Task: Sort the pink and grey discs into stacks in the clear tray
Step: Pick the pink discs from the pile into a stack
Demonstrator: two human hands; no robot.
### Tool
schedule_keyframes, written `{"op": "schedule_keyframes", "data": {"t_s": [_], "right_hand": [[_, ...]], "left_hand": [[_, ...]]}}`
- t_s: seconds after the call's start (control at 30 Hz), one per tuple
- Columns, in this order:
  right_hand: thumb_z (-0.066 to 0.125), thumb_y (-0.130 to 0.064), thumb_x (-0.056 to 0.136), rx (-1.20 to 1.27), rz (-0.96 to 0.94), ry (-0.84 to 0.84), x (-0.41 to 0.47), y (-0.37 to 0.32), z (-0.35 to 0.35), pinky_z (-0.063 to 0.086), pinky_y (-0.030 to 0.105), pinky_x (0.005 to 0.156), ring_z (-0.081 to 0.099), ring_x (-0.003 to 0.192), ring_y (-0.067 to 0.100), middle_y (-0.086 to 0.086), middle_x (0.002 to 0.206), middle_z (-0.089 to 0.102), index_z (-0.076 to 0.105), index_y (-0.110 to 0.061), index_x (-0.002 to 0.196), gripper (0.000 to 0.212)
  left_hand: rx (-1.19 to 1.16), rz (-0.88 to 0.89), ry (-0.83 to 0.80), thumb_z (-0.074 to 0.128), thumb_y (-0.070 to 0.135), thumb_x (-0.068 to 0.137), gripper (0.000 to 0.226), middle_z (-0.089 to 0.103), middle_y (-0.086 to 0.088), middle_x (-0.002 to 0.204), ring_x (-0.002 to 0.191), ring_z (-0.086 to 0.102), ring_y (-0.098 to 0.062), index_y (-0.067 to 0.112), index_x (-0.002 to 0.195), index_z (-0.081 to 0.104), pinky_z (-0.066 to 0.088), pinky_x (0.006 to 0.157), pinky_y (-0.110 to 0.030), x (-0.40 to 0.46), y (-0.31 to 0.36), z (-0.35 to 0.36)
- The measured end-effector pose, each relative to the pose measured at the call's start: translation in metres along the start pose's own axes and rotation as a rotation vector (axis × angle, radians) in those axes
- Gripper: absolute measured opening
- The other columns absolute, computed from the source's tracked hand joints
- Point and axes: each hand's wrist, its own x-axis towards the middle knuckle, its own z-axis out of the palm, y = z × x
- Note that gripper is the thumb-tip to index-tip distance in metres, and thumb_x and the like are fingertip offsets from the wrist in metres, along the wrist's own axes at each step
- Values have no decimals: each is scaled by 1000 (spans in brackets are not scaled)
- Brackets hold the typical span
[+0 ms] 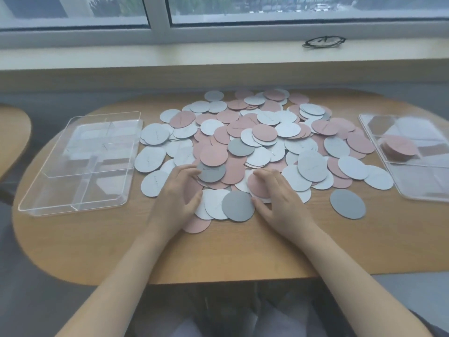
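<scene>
A big loose pile of pink and grey discs (pixel 262 136) covers the middle of the wooden table (pixel 238 254). My left hand (pixel 178 198) lies on the pile's near edge with its fingers spread, the fingertips touching a dark grey disc (pixel 211 171). My right hand (pixel 277 194) rests with fairly straight fingers on a pink disc (pixel 256 187). Between the two hands lies another dark grey disc (pixel 237 206). An empty clear tray (pixel 73 203) with dividers stands at the left. A second clear tray (pixel 413 197) at the right holds a stack of pink discs (pixel 398 147).
One dark grey disc (pixel 347 207) lies alone to the right of my right hand. A window sill (pixel 218 55) runs behind the table, with a black wire object (pixel 324 42) on it. Another table's edge (pixel 14 132) shows at the far left.
</scene>
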Motion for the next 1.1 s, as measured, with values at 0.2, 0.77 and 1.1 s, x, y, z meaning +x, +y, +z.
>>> {"op": "schedule_keyframes", "data": {"t_s": [0.2, 0.77, 1.1], "right_hand": [[70, -15, 86, 24, -6, 16, 3, 0, -1, 43, 24, 95, 51, 116, 15, -3, 129, 52, 47, -16, 133, 52], [70, -20, 90, 169, 29, 122, -1, 2, -3, 40, 6, 77, 58, 89, 4, -11, 101, 67, 67, -17, 109, 19], [52, -28, 99, 6, -6, 407, 3, 1, -2, 51, 31, 70, 67, 79, 15, -7, 92, 74, 73, -15, 101, 25]], "left_hand": [[156, -95, 101, 69, 37, 79, 49, 55, 4, 128, 121, 49, -20, 21, 124, 60, 30, 100, -27, 0, -4, 3], [-445, -229, 249, 65, -11, 86, 55, 58, 0, 122, 100, 61, -9, 40, 106, 63, 51, 82, -20, -1, 2, -15], [-895, -335, 315, 65, -15, 86, 44, 63, 10, 114, 95, 61, -12, 21, 112, 62, 52, 74, -21, -1, -2, -23]]}}
